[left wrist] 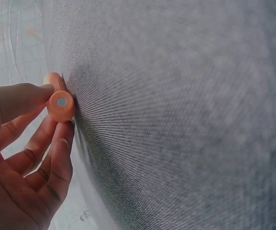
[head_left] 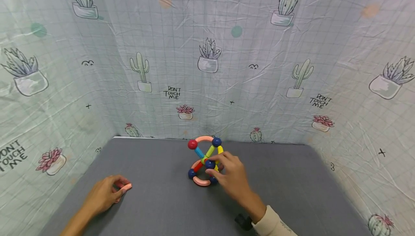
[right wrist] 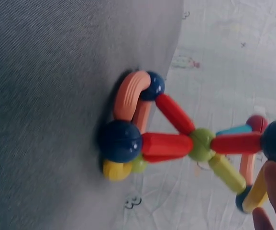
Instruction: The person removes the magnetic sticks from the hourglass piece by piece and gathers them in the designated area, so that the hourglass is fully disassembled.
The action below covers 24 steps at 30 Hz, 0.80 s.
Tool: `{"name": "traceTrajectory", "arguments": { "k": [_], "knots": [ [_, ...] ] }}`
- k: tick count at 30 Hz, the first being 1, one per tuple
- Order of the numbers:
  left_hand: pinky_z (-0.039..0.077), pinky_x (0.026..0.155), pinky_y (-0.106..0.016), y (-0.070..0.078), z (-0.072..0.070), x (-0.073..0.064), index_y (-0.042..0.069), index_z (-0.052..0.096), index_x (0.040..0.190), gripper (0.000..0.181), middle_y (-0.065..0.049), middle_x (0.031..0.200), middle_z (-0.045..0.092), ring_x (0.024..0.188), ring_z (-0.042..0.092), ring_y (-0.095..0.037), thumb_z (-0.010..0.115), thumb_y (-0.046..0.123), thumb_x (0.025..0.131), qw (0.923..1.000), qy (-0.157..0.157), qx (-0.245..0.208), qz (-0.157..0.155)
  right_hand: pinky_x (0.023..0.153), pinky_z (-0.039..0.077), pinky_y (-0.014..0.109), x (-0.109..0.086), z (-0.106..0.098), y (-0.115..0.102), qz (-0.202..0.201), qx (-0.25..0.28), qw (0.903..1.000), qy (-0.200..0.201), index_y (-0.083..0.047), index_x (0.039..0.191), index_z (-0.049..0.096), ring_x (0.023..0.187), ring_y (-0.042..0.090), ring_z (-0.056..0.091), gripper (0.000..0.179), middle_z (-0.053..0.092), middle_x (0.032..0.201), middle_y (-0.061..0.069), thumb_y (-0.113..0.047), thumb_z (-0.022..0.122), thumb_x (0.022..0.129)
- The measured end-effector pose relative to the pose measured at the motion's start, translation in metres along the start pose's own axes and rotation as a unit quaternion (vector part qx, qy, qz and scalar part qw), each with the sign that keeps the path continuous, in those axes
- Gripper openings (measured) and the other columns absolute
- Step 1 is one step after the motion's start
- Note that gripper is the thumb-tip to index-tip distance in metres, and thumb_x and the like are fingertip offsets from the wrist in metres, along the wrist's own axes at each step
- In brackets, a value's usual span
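Observation:
A model of magnetic sticks and balls [head_left: 199, 164] stands near the table's back edge. Its base has curved salmon sticks [right wrist: 127, 98] and a yellow one joining balls. Red sticks [right wrist: 169, 145] lean in to a lime green ball [right wrist: 202, 143] at the middle; blue, red and yellow-green sticks spread above it. My right hand [head_left: 234, 177] pinches a dark blue ball [head_left: 210, 164] on the end of an upper red stick. Away to the left, my left hand [head_left: 105, 194] pinches a loose curved salmon stick [left wrist: 61, 106] between thumb and fingers, close to the table.
The grey tabletop [head_left: 155, 200] lies under both hands. A cloth [head_left: 227, 95] printed with cacti hangs behind it and along both sides. A small black object [head_left: 243, 222] shows beside the right wrist.

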State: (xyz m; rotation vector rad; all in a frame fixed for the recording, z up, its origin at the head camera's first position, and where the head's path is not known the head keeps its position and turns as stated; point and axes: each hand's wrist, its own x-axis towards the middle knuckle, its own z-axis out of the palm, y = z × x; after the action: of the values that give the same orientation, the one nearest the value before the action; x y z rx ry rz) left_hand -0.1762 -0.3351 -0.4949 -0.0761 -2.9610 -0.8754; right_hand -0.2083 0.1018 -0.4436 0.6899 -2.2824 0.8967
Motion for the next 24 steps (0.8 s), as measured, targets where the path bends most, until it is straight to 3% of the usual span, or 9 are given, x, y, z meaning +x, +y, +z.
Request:
{"name": "traceTrajectory", "arguments": {
  "k": [5,9,16,20,24],
  "knots": [
    [0.047,0.056,-0.024,0.000,0.000,0.000,0.017,0.077,0.106,0.024,0.004,0.095,0.075,0.058,0.063,-0.005,0.077,0.039,0.098,1.0000,-0.004,-0.003,-0.004,0.067,0.044,0.022,0.004,0.009,-0.009,0.011,-0.063,0.9978,0.016,-0.020,0.108,0.079,0.072,0.005,0.052,0.042,0.071,0.098,-0.005,-0.038,0.095,0.075],
    [0.047,0.056,-0.025,-0.001,-0.001,0.001,0.017,0.076,0.106,0.024,0.003,0.093,0.075,0.058,0.063,-0.005,0.077,0.039,0.098,0.9999,-0.007,-0.003,-0.007,0.066,0.044,0.024,0.008,0.016,-0.013,-0.004,-0.109,0.9933,0.038,-0.020,0.107,0.080,0.072,0.007,0.056,0.043,0.070,0.096,-0.005,-0.043,0.095,0.074],
    [0.048,0.056,-0.025,0.000,-0.003,0.002,0.015,0.077,0.107,0.024,0.002,0.097,0.075,0.058,0.063,-0.004,0.078,0.037,0.097,0.9999,-0.001,0.003,0.012,0.065,0.043,0.025,0.013,0.024,-0.010,-0.047,-0.116,0.9907,0.053,-0.018,0.106,0.079,0.075,0.009,0.054,0.046,0.068,0.093,-0.003,-0.043,0.098,0.073],
    [0.053,0.068,-0.034,0.008,-0.004,0.002,0.015,0.077,0.112,0.028,0.000,0.102,0.074,0.075,0.067,-0.013,0.085,0.032,0.092,0.9969,0.041,0.048,0.047,0.070,0.044,0.028,0.011,0.018,0.001,-0.067,-0.089,0.9926,0.049,-0.018,0.108,0.079,0.082,0.011,0.052,0.049,0.070,0.096,-0.002,-0.041,0.099,0.071],
    [0.055,0.076,-0.045,0.039,-0.003,0.003,0.017,0.078,0.114,0.032,-0.002,0.103,0.074,0.088,0.067,-0.021,0.090,0.021,0.085,0.9834,0.118,0.084,0.110,0.077,0.041,0.032,0.010,0.005,0.017,-0.085,-0.056,0.9937,0.047,-0.018,0.112,0.079,0.091,0.015,0.053,0.050,0.073,0.107,-0.003,-0.035,0.101,0.070]
  ]
}}
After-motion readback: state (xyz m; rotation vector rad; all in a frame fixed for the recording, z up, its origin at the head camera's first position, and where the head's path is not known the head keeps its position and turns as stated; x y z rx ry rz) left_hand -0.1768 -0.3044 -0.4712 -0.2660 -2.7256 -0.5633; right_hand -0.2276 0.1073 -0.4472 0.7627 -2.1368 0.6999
